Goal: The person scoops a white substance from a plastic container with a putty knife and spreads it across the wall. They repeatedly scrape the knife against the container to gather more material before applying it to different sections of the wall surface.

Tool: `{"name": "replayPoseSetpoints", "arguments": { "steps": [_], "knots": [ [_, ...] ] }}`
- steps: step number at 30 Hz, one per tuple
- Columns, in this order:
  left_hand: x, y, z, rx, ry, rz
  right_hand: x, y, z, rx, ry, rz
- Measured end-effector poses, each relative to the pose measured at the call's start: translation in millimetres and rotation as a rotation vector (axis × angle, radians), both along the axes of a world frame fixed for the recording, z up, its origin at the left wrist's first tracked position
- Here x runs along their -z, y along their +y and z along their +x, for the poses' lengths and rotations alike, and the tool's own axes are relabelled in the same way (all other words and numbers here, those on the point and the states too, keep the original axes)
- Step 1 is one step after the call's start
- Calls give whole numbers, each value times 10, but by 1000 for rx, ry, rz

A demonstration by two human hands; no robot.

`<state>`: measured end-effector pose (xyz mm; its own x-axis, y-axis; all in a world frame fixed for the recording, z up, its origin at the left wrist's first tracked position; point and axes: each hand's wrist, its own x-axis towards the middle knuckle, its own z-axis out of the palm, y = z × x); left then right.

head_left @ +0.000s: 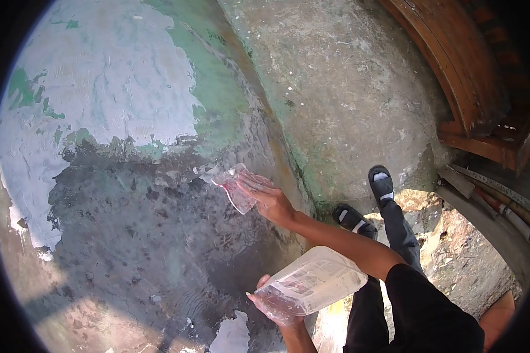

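My right hand (pixel 266 200) presses a thin piece of clear plastic (pixel 239 189) with reddish edges against the wall (pixel 153 229). A small white smear of paste (pixel 209 175) shows beside the plastic's far edge. Lower down, my left hand (pixel 280 306) grips a clear plastic tub (pixel 312 281) by its end, the fingers curled around it. White residue coats the tub and the left fingers. Whether paste lies inside the tub is hard to make out. Above the dark, bare part of the wall spreads a large white coated patch (pixel 123 76), with green paint around it.
A concrete floor (pixel 341 88) meets the wall along a mossy edge. My sandalled feet (pixel 381 182) stand on it. Brown wooden furniture (pixel 453 65) stands at the upper right. Long poles (pixel 509 217) lie near the right edge. A smaller white patch (pixel 231 335) sits low on the wall.
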<state>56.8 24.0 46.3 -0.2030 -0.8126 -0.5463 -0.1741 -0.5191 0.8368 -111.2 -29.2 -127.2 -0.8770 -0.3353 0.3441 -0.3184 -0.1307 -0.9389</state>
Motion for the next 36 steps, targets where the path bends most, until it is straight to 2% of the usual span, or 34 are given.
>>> {"name": "replayPoseSetpoints", "arguments": {
  "steps": [1,8,11,13,17,19,22,26,28,32,34,36],
  "knots": [
    [-4,-1,13,2,-8,-6,-5,-111,-78,85,0,-12],
    [-56,-22,70,-6,-4,-48,-146,-503,25,39,3,-3],
    [-72,-17,98,-30,-3,-33,-220,-327,266,-5,12,-13],
    [-59,-2,110,-21,5,-12,-187,-99,386,-151,6,10],
    [-34,25,125,-40,19,-15,-49,132,333,-195,70,-41],
    [-45,54,121,-48,22,-10,-231,76,89,-40,24,-145],
    [-76,67,160,-47,26,-27,-437,-232,-176,9,61,-105],
    [-132,51,209,-68,61,-44,-530,-460,47,13,93,-107],
    [-150,50,213,-80,67,-57,-516,-314,265,-62,87,-43],
    [-151,86,200,-57,91,-18,-383,60,449,-203,96,-84],
    [-141,88,208,-58,86,-25,-317,75,305,-158,145,-116],
    [-114,88,267,-21,124,11,-344,50,96,45,-8,-108]
  ]
}}
